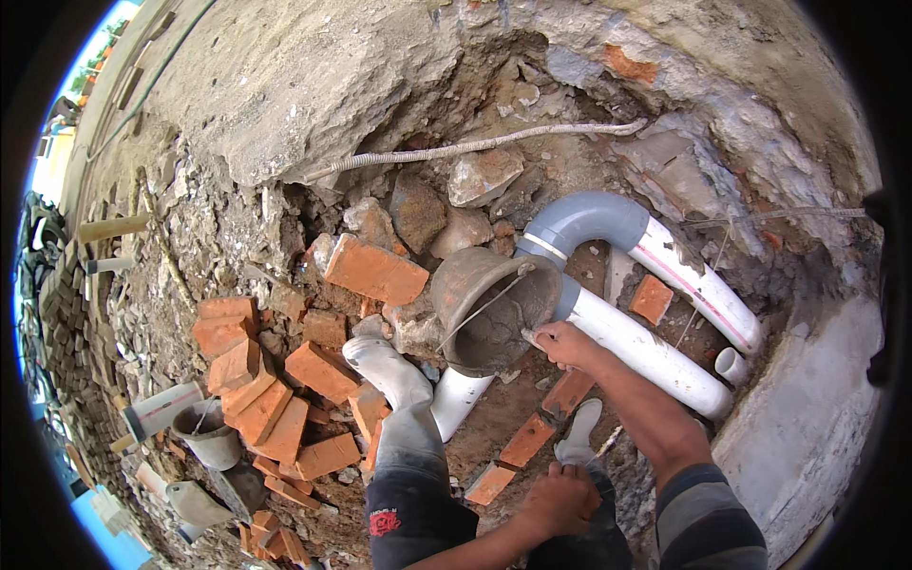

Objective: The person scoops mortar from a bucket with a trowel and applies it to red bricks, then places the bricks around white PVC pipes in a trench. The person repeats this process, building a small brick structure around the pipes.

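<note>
A grey bucket [446,302] tilts toward me with wet mortar [499,328] inside and a thin wire handle across its mouth. My right hand [562,345] is closed at the bucket's near right rim. It grips a mortar-smeared hand tool [530,335] whose far end goes into the bucket; its exact kind is hidden. Lower down, my left hand [562,496] is closed in a fist above my right leg, and whatever it may hold is hidden. Between my boots runs a short row of red bricks [527,439].
White pipes [651,356] with a grey bend [589,220] cross the pit on the right. Loose bricks [275,418] lie piled on the left, near a smaller bucket [207,435]. A ribbed hose [475,147] lies along the far side, and a concrete wall [807,408] bounds the right.
</note>
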A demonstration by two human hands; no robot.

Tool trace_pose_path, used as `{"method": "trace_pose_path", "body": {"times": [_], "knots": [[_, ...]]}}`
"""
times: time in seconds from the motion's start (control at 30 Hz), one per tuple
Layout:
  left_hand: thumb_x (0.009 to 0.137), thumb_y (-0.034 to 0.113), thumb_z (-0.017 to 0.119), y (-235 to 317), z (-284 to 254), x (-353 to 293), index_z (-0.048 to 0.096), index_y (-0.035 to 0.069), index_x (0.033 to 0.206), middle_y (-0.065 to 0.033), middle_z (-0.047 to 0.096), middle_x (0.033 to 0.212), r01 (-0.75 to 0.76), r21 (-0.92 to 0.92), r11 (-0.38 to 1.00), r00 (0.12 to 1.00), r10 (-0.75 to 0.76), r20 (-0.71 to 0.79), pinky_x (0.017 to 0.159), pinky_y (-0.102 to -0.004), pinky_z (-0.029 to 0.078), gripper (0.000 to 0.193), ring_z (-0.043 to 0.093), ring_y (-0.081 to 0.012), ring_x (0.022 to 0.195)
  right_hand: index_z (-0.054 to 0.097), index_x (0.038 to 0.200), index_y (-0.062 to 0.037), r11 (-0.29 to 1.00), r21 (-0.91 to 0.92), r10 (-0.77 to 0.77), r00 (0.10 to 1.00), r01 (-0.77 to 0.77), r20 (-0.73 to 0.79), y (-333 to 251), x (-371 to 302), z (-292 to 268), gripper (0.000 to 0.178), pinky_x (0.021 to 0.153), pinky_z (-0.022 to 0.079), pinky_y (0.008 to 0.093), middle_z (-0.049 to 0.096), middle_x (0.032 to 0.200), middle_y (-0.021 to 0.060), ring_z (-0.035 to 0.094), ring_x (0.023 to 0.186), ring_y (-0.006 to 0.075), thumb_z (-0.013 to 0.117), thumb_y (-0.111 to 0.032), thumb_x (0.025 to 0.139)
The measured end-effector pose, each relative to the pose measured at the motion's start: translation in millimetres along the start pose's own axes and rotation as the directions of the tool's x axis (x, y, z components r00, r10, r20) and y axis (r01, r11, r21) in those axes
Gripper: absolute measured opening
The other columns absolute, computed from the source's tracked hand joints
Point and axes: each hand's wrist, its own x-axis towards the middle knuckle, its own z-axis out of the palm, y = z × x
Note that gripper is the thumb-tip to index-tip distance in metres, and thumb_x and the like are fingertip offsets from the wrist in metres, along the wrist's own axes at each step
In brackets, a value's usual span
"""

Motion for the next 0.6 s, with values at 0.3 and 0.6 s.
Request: {"method": "trace_pose_path", "body": {"times": [0.3, 0.6], "knots": [[0.064, 0.043, 0.085, 10.9, -3.0, 6.2, 0.052, -0.010, 0.124, -0.0233, 0.057, 0.125, 0.078, 0.091, 0.993, 0.992, -0.086, 0.090, 0.099, -0.0467, 0.049, 0.087, 0.052, -0.0388, 0.122, 0.054, 0.141, -0.0086, 0.934, 0.344, -0.127, 0.988, 0.091, 0.085, 14.9, -12.0, 53.1, 0.049, 0.046, 0.050, 0.0330, 0.065, 0.072, 0.0087, 0.060, 0.051, 0.0154, 0.049, -0.036, 0.101], [0.067, 0.048, 0.079, 2.1, 13.9, 34.1, 0.054, -0.010, 0.127, -0.0281, 0.055, 0.130, 0.061, 0.307, 0.950, 0.974, -0.125, 0.191, 0.103, -0.0460, 0.048, 0.087, 0.049, -0.0453, 0.127, 0.047, 0.145, -0.0010, 0.808, 0.580, -0.120, 0.993, 0.106, -0.014, 74.7, -113.7, 48.0, 0.051, 0.049, 0.049, 0.0283, 0.066, 0.079, 0.0053, 0.058, 0.056, 0.0085, 0.053, -0.029, 0.103]]}}
